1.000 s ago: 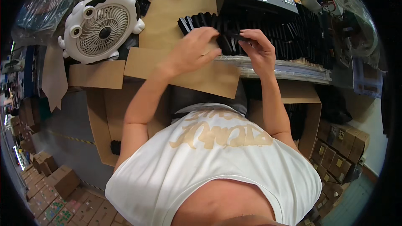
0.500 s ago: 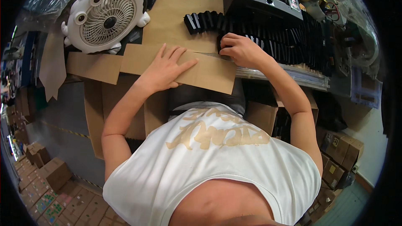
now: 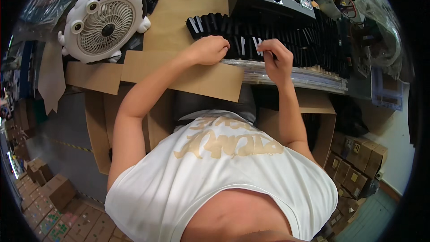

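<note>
My left hand (image 3: 209, 50) is curled at the left end of the nearer row of black pieces (image 3: 236, 47), its fingertips closed against the end piece. Just above that row's near edge, my right hand (image 3: 278, 60) has its fingers bent and its thumb close to the index finger. Whatever lies between those fingertips, if anything, is too small to make out. White strips show on some of the pieces between my hands. Under my left forearm a flat cardboard strip (image 3: 204, 80) lies along the table's front edge.
Behind the rows stands a black machine (image 3: 275, 0) with a knob and panel. A white animal-shaped fan (image 3: 107, 29) stands at the left, near another cardboard strip (image 3: 94, 77). Clear plastic-wrapped strips (image 3: 295, 78) line the front edge at right. Open cardboard boxes (image 3: 96, 125) sit below.
My left hand has left the cardboard strip and moved right to the black row's end. My right hand has moved away from that end, toward the right. The view has shifted slightly.
</note>
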A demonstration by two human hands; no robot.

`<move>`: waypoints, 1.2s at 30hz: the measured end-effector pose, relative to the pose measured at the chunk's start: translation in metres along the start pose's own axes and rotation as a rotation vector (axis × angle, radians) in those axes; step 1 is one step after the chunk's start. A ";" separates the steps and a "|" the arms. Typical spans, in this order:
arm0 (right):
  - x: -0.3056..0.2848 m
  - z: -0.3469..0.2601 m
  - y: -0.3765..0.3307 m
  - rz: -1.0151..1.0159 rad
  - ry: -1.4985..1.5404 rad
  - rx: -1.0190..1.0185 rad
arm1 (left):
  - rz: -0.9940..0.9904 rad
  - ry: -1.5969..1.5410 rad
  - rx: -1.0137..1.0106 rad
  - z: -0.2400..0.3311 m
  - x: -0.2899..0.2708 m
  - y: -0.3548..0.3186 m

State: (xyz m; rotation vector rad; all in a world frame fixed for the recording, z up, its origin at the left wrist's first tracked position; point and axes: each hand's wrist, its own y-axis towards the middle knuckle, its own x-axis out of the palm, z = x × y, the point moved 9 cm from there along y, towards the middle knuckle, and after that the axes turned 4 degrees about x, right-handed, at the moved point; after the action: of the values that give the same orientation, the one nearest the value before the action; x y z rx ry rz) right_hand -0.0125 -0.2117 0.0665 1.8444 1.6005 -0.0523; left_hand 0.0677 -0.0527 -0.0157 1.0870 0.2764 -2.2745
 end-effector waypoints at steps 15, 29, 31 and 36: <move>-0.030 0.041 -0.066 0.240 0.133 0.291 | 0.191 0.070 -0.114 -0.016 -0.075 0.023; -0.050 0.031 -0.075 0.334 0.094 0.250 | 0.211 1.113 -0.261 -0.151 -0.150 0.080; -0.063 0.034 -0.077 0.380 0.056 0.267 | 0.268 1.066 -0.213 -0.144 -0.159 0.067; -0.087 0.054 -0.061 0.511 -0.107 0.237 | 0.415 0.118 -0.265 -0.047 -0.171 0.011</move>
State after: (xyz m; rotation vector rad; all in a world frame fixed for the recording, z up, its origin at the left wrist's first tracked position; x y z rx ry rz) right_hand -0.0666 -0.3138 0.0366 2.3412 1.0474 -0.1135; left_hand 0.1876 0.0316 0.0849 1.0309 0.3527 -1.7564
